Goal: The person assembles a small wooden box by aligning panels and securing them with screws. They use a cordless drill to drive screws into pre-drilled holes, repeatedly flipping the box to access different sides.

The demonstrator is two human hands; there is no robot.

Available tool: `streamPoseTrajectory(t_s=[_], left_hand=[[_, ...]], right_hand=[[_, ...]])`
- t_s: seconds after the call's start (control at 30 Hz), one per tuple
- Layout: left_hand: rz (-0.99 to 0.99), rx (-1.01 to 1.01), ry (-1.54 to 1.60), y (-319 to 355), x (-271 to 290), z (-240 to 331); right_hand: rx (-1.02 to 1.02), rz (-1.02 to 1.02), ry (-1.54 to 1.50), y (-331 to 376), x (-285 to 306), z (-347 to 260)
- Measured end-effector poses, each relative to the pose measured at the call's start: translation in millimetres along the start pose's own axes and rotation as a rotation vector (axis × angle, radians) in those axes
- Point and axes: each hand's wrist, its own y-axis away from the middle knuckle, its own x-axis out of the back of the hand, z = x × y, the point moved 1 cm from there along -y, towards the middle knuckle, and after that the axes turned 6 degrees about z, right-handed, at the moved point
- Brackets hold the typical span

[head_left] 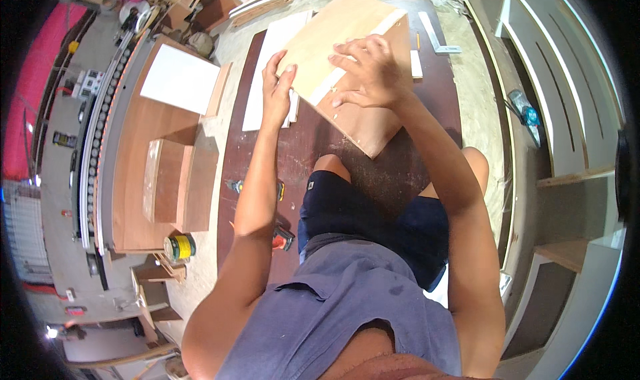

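A wooden box-like piece [333, 30] stands tilted over the dark table, with a light face, a reddish-brown face and a white strip [327, 87] running between them. At its left edge, my left hand [279, 90] has the thumb and fingers closed round the wood. My right hand [373, 73] is bent over the strip, fingertips on it and thumb against the brown face. Small pale crumbs dot that brown face. The piece's underside and far side are hidden.
White boards [263, 80] lie under the piece on the dark red-brown table [253, 167]. A square [443, 48] and a pencil [418, 41] are at the far right. Power tools [283, 237] lie by my left arm. Left are wooden boxes [163, 180] and a tin [180, 247]; cabinets [553, 80] stand right.
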Motion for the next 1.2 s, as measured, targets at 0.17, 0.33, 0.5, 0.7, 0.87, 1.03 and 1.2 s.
streamPoseTrajectory(t_s=[0.17, 0.33, 0.5, 0.7, 0.87, 1.03, 1.2], left_hand=[[-0.094, -0.068, 0.086, -21.7, 3.8, -14.6], [-0.141, -0.174, -0.025, -37.2, -29.3, 0.1], [-0.015, -0.145, -0.115, -83.2, -89.8, 14.3], [-0.057, -0.12, -0.149, -139.5, -123.1, 24.6], [-0.086, -0.065, -0.124, -147.9, -136.4, 26.3], [0.342, -0.417, -0.286, -164.9, -150.2, -1.3], [0.002, -0.041, -0.145, -132.2, -126.6, 36.4]], right_hand=[[-0.078, 0.086, -0.044, -3.3, -17.9, 20.8], [-0.031, 0.022, 0.033, 3.0, -5.8, 85.1], [-0.21, -0.164, 0.123, 0.3, 22.1, 140.5], [-0.508, -0.394, 0.091, -16.9, 33.7, 185.8], [-0.534, -0.38, 0.068, -15.1, 36.1, 206.6], [-0.491, -0.371, 0.051, -22.8, 21.4, 215.0], [-0.379, -0.322, 0.152, -19.0, 38.8, 195.7]])
